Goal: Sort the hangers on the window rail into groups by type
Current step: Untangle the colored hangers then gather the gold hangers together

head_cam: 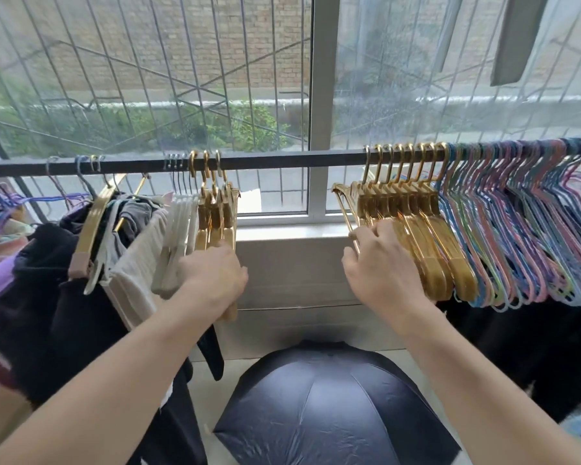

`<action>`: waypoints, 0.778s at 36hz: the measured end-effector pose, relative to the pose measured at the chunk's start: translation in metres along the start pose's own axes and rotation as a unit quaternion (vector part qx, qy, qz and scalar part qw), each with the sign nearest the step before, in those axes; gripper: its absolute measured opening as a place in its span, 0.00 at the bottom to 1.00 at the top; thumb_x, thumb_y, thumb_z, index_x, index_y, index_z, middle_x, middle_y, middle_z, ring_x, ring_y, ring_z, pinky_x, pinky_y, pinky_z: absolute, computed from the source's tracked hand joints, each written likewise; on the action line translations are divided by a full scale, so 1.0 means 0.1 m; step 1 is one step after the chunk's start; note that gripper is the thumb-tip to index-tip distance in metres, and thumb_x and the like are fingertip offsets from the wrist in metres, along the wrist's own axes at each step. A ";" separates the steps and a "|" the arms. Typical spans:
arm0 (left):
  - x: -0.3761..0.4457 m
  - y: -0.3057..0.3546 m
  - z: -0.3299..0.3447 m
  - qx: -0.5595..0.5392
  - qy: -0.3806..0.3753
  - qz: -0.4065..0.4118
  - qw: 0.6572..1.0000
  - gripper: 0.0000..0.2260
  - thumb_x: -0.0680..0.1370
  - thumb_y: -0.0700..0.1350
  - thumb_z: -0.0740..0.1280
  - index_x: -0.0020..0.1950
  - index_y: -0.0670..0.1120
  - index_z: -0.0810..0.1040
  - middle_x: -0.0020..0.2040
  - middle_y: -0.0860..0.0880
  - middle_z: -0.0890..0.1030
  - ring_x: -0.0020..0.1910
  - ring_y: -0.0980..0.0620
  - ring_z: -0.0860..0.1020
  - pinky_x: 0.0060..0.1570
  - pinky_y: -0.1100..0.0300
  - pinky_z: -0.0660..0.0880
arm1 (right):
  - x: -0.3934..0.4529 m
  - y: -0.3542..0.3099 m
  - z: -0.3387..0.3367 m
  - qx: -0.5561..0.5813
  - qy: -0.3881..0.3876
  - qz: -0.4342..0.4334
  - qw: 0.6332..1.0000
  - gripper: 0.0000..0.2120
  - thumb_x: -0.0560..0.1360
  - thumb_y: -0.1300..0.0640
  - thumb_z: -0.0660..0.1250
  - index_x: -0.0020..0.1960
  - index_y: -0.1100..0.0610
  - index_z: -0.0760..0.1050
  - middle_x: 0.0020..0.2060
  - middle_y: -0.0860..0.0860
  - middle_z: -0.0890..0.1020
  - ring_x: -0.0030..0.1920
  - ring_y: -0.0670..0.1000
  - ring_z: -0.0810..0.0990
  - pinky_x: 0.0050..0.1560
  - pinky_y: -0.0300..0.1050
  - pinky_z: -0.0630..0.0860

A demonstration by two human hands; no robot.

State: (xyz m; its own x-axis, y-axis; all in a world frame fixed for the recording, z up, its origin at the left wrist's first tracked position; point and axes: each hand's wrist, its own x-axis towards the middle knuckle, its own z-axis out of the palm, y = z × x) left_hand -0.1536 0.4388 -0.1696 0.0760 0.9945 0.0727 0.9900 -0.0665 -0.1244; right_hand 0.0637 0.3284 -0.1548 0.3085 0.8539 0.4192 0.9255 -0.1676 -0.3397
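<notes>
A dark window rail (282,160) runs across the view. Three gold hangers (217,209) hang left of centre, and my left hand (212,276) grips their lower arms. Just left of them hang several white hangers (178,216). Right of centre a larger bunch of gold hangers (413,203) hangs packed together; my right hand (379,260) holds its left side, fingers curled over the arms. Further right hang many thin pastel hangers (524,223) in pink, blue and green. A wide stretch of bare rail separates the two gold groups.
Clothes on hangers (81,263) fill the left end of the rail, with thin purple hangers (0,203) at the far left. An open dark umbrella (326,407) sits on the floor below. Dark garments (517,347) hang at the right. The window sill (292,229) lies behind.
</notes>
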 end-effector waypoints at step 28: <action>-0.71 -0.48 -0.36 -0.421 0.121 -0.037 0.898 0.06 0.84 0.52 0.62 0.57 0.51 0.73 0.35 0.49 0.83 0.32 0.53 0.84 0.42 0.47 0.84 | -0.17 0.09 0.33 0.121 -0.088 0.037 0.988 0.11 0.83 0.52 0.62 0.62 0.51 0.78 0.58 0.47 0.71 0.50 0.51 0.77 0.53 0.45 0.72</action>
State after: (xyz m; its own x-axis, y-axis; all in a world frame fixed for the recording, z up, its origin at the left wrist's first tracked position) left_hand -0.2018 0.3684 -0.1334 -0.0712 0.9589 0.2748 0.7251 -0.1394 0.6744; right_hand 0.0595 0.3282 -0.1929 0.3100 0.9199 0.2400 0.8162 -0.1280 -0.5634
